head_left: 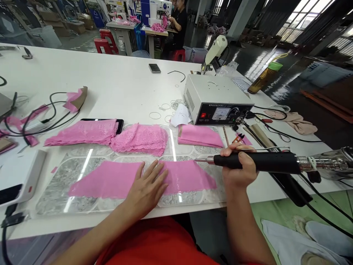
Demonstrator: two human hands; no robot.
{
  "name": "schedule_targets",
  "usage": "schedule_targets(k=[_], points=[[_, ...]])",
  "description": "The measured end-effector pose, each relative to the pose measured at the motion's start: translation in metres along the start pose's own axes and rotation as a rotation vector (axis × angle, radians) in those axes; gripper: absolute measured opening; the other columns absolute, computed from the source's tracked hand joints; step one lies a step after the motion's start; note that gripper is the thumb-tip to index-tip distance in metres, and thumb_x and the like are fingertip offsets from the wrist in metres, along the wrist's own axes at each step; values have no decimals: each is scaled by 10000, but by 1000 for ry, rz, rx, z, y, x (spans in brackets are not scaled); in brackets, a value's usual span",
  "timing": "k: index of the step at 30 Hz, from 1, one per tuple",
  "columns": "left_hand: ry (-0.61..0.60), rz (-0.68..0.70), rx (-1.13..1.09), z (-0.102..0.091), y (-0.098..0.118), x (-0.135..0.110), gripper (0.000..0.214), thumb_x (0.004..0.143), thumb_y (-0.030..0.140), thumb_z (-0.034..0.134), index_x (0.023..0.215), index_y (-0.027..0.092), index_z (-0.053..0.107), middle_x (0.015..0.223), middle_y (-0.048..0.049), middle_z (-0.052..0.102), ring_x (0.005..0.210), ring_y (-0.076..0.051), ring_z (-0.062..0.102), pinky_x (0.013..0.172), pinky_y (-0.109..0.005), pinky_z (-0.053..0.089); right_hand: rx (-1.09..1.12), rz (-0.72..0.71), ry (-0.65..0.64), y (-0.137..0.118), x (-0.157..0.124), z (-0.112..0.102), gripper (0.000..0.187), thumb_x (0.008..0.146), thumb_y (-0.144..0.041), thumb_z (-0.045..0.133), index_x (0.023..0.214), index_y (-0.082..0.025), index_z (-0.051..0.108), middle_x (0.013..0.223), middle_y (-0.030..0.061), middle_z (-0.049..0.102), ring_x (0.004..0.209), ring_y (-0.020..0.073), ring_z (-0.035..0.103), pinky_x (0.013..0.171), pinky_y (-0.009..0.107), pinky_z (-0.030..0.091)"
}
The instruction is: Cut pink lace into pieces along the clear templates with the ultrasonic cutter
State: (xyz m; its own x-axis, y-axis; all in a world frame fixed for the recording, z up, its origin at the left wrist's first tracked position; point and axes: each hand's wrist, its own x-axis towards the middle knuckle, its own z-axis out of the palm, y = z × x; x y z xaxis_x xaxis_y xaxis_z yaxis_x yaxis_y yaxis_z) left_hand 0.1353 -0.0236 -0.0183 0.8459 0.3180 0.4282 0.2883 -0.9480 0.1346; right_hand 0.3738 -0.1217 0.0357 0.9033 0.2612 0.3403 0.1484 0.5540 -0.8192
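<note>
A long pink fabric piece [107, 179] lies flat on a clear patterned mat [55, 198] near the table's front edge. Pressing on its middle is my left hand [149, 186], palm down with the fingers stretched out. My right hand [241, 169] is wrapped round the black handle of an ultrasonic welding handpiece [270, 162]. Its thin metal tip points left and is at the fabric's upper edge, right of centre; I cannot tell whether it touches. Behind lie a pink lace stack [140, 140], another lace stack [85, 133] over a dark phone, and a folded pink fabric stack [200, 135].
A grey ultrasonic generator box [217, 99] stands at the back right, with cables running rightward. Loose rings [176, 104] and a small black device [154, 68] lie beyond. A white box [23, 176] and black cables occupy the left. A co-worker [179, 25] sits at a sewing machine.
</note>
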Motion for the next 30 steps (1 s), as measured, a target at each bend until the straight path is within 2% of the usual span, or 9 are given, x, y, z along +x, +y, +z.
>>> schedule_targets(k=[15, 22, 30], points=[[-10, -8, -6, -1, 1, 0, 303, 960, 254, 454, 1214, 193, 608, 1344, -99, 571, 1311, -278, 463, 1143, -517, 232, -1, -34, -60, 5, -2, -3, 77, 650, -237, 562, 710, -190, 546, 702, -17, 560, 516, 104, 514, 518, 294, 450], [-6, -16, 2, -1, 2, -1, 294, 964, 257, 452, 1202, 192, 612, 1329, -97, 583, 1313, -274, 460, 1143, -515, 238, -23, -50, -38, 5, 1, -5, 58, 630, -224, 552, 675, -190, 540, 670, -20, 564, 502, 115, 508, 494, 300, 441], [7, -15, 1, -1, 3, -1, 286, 954, 248, 470, 1195, 192, 612, 1324, -107, 582, 1313, -276, 456, 1142, -528, 237, 26, -16, -91, 2, -11, 9, 90, 634, -228, 553, 713, -187, 564, 707, -16, 560, 515, 105, 514, 516, 297, 441]])
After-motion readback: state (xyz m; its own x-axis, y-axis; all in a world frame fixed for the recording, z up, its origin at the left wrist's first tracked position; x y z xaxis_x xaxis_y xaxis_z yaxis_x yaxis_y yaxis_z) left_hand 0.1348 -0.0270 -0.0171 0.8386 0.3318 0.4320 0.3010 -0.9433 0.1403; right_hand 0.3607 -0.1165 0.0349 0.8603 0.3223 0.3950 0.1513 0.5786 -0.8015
